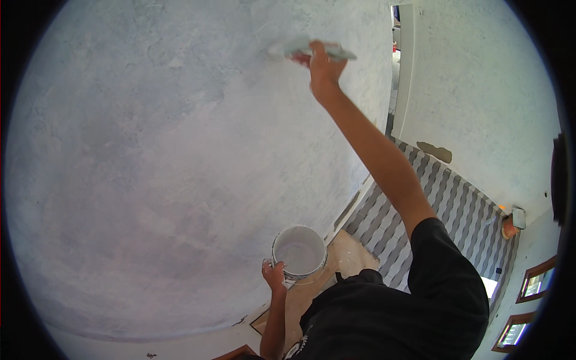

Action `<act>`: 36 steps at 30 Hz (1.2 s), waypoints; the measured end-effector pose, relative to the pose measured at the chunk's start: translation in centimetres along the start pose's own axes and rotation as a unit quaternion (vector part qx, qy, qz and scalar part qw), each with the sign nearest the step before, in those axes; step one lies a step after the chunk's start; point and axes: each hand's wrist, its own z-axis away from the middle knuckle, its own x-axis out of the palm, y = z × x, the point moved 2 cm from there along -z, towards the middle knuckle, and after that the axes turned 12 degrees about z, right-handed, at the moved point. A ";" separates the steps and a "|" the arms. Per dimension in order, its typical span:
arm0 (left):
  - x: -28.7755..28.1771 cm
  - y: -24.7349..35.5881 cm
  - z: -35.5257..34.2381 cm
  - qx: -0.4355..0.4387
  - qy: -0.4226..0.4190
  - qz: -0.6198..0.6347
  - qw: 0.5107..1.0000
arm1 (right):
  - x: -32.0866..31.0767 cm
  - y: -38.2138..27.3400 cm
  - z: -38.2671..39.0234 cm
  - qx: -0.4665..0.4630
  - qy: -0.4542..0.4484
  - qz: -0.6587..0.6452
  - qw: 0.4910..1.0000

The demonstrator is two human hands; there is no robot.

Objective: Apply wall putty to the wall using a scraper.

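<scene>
Gripping a flat, pale grey-green hand tool (296, 46), the person's right hand (326, 69) reaches high on a broad, mottled grey-white plaster wall (150, 168), fingers closed around the tool. Blur hides whether its left end touches the surface. Lower down, the left hand (275, 276) holds a round, whitish plastic bucket (298, 234) by its left side near the rim, fingers closed on it and smeared with white. The bucket's open mouth faces up, close to the foot of the wall; how much it contains, I cannot tell. Beyond it, a tan sheet (355, 253) lies beside a grey-and-white wavy-patterned tile floor (435, 186). In the far corner stands a reddish-orange container (510, 228), near two brown-framed windows (537, 281).
</scene>
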 end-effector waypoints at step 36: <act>-0.8 2.1 3.1 -0.133 0.098 0.043 0.985 | -7.1 2.4 -5.4 -0.556 -0.401 0.422 0.593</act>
